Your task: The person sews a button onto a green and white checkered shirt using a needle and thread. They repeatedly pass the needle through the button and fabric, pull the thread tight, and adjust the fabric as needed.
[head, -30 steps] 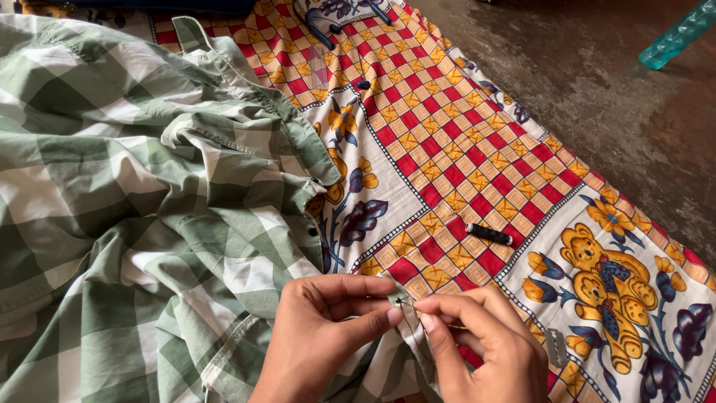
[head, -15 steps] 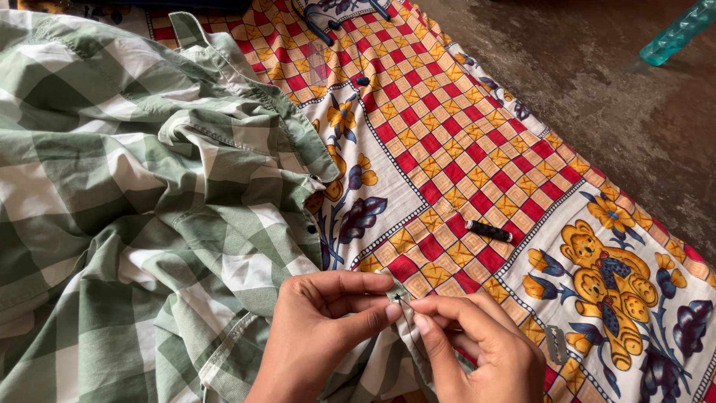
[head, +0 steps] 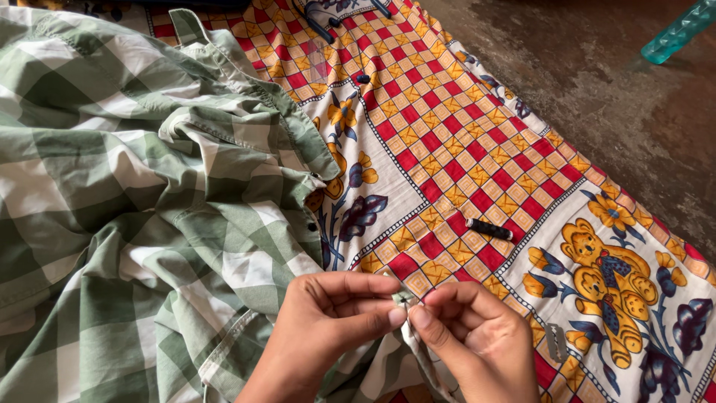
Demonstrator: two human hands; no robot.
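A green-and-white checked shirt (head: 134, 194) lies crumpled over the left half of the view. My left hand (head: 328, 328) pinches a small edge of the shirt at a dark button (head: 403, 300). My right hand (head: 477, 339) meets it there, thumb and forefinger pressed together on a thin needle at the button. The needle itself is mostly hidden by my fingertips. Both hands sit at the bottom middle, touching each other.
A patterned sheet (head: 462, 142) with red and yellow checks, flowers and a bear covers the floor. On it lie a black thread spool (head: 489, 229), a razor blade (head: 556, 343) and a small dark button (head: 363, 78). Bare concrete (head: 611, 89) and a teal plastic leg (head: 675, 31) are at the right.
My right hand has curled inward and shifted slightly left, its fingertips closing tighter on the button spot. The left hand and shirt hold almost still.
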